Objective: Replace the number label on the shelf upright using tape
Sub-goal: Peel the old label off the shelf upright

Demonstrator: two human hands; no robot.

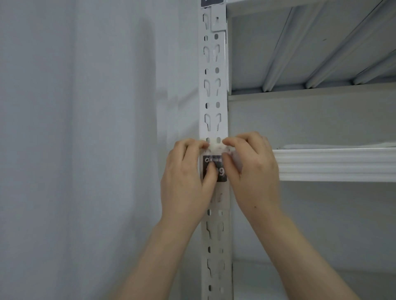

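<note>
My left hand point(186, 171) and right hand point(250, 169) each pinched an end of the tape point(216, 147); it looked flimsy, clingy, best held at the edges.

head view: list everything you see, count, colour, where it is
shelf upright: one, white with slots and holes, centre, running top to bottom
number label: one, dark with white print, on the upright at hand level, partly covered by the thumbs
tape: one piece, clear to whitish, across the upright just above the label
second label: one, dark, at the upright's top, cut off by the picture edge
shelves: two in view, white, right of the upright, one at hand level and one above seen from below
wall: one, pale grey, left
left hand: one, fingertips curled on the tape, thumb on the label
right hand: one, fingertips pinching the tape's right end
</note>
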